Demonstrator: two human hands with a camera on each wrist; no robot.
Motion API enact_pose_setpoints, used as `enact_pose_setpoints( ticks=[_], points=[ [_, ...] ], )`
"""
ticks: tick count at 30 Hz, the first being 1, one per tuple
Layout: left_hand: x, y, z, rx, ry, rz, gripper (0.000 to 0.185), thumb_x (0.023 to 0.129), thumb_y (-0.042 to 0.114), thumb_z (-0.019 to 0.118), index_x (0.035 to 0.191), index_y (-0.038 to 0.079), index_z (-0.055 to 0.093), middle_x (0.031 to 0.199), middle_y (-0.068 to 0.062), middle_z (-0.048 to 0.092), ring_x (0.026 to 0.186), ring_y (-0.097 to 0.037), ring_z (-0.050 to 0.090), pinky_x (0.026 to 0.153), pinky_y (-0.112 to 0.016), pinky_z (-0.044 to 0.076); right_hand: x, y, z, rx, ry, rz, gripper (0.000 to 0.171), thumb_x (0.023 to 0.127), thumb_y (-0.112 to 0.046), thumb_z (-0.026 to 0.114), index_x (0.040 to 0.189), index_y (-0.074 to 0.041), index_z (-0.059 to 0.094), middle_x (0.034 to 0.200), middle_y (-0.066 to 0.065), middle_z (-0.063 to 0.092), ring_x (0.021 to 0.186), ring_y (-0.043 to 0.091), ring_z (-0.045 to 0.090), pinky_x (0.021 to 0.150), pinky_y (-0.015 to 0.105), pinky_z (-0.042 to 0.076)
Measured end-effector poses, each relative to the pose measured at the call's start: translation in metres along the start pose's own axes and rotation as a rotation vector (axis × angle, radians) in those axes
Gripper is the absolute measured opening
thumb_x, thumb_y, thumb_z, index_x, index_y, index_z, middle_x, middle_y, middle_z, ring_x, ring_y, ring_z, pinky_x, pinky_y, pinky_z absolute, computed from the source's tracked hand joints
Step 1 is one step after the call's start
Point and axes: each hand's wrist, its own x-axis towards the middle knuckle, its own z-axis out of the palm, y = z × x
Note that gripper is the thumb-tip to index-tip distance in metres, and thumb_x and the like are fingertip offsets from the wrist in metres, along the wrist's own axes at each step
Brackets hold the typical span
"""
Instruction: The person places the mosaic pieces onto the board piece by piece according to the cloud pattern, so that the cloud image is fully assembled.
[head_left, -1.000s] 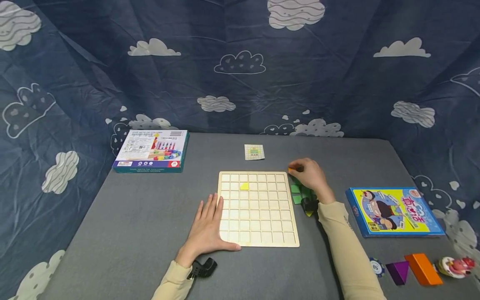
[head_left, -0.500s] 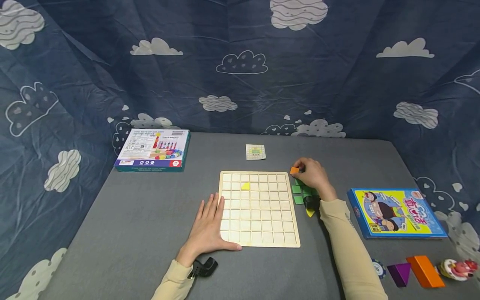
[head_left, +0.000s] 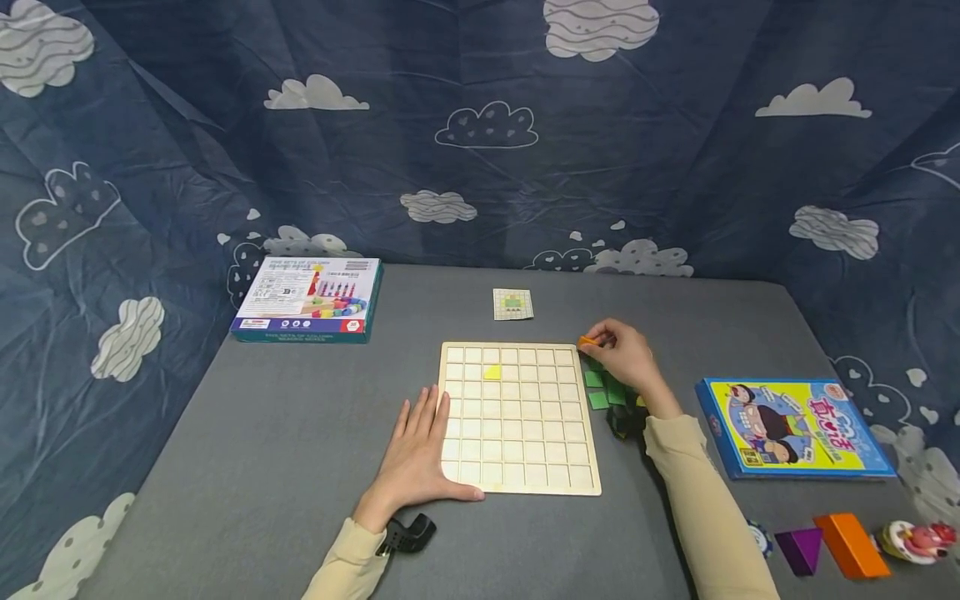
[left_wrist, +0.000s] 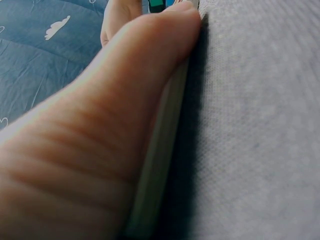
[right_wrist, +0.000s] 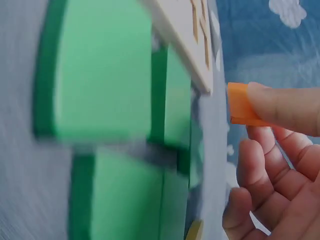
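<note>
Orange tile (head_left: 587, 341), now lifted clear of the green tiles (head_left: 604, 388), sits pinched in the right hand (head_left: 626, 357); left hand (head_left: 414, 454) stays flat, steadying the board (head_left: 517, 417).

Left hand (head_left: 417, 454) flat, fingers straight; right hand (head_left: 626, 357) pinching.

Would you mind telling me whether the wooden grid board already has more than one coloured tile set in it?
No, the pale wooden grid board shows only a single yellow tile in the head view; its other cells are bare.
</note>
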Motion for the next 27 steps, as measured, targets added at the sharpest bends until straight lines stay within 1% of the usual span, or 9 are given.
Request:
enact_pose_setpoints(
  ticks=[4,8,11,15,17,22,27],
  points=[
    [0.001,-0.001,0.0,0.001,0.004,0.004,0.142,0.052,0.087,0.061,0.151,0.0,0.01,0.156,-0.019,0.003,0.143,-0.029,-0.002,0.112,-0.045,-0.002,-0.004,-0.011,0.007,0.057,-0.054,-0.014,0.016,0.086,-0.01,0.071,0.092,-0.001,0.06,0.083,0.011,0.057,0.066,0.021,0.046,0.055,0.031,0.039],
    [0.001,-0.001,0.0,-0.005,0.001,0.0,0.142,0.052,0.087,0.062,0.151,0.0,0.009,0.156,-0.019,0.003,0.143,-0.029,-0.002,0.112,-0.045,-0.002,-0.008,-0.025,0.017,0.124,-0.105,-0.05,0.016,0.083,-0.01,0.074,0.089,-0.002,0.062,0.078,0.008,0.058,0.06,0.02,0.048,0.049,0.032,0.04],
    [0.001,-0.001,0.0,-0.005,0.001,-0.002,0.141,0.052,0.086,0.062,0.151,0.0,0.009,0.156,-0.02,0.004,0.143,-0.029,-0.002,0.112,-0.046,-0.001,-0.01,-0.036,0.025,0.171,-0.15,-0.061,0.015,0.081,-0.011,0.076,0.088,-0.004,0.065,0.076,0.006,0.061,0.057,0.02,0.049,0.046,0.031,0.041],
    [0.001,0.0,-0.001,-0.007,-0.005,-0.006,0.141,0.052,0.086,0.063,0.151,0.0,0.009,0.156,-0.019,0.004,0.143,-0.029,-0.002,0.112,-0.046,-0.001,-0.012,-0.047,0.037,0.173,-0.18,-0.067,0.013,0.08,-0.013,0.078,0.086,-0.006,0.07,0.074,0.003,0.063,0.058,0.018,0.049,0.048,0.027,0.04],
    [0.001,0.0,-0.001,-0.009,-0.011,-0.009,0.141,0.052,0.085,0.063,0.151,0.0,0.009,0.156,-0.019,0.004,0.143,-0.029,-0.002,0.112,-0.046,-0.002,-0.012,-0.052,0.042,0.162,-0.184,-0.079,0.011,0.08,-0.012,0.077,0.085,-0.005,0.071,0.072,0.002,0.064,0.057,0.018,0.049,0.047,0.026,0.039],
    [0.0,0.001,-0.002,-0.016,-0.017,-0.013,0.141,0.052,0.085,0.064,0.151,0.001,0.009,0.156,-0.019,0.004,0.143,-0.029,-0.002,0.112,-0.046,-0.002,-0.011,-0.06,0.052,0.137,-0.185,-0.067,0.006,0.082,-0.012,0.076,0.084,-0.008,0.072,0.072,0.0,0.065,0.056,0.017,0.05,0.047,0.026,0.039],
    [-0.001,0.001,-0.001,-0.019,-0.008,-0.007,0.141,0.052,0.085,0.064,0.151,0.0,0.009,0.156,-0.02,0.004,0.143,-0.03,-0.001,0.112,-0.046,-0.002,-0.008,-0.063,0.059,0.095,-0.201,-0.065,0.005,0.082,-0.013,0.075,0.083,-0.009,0.073,0.073,-0.001,0.065,0.059,0.016,0.051,0.052,0.027,0.04]
  ],
)
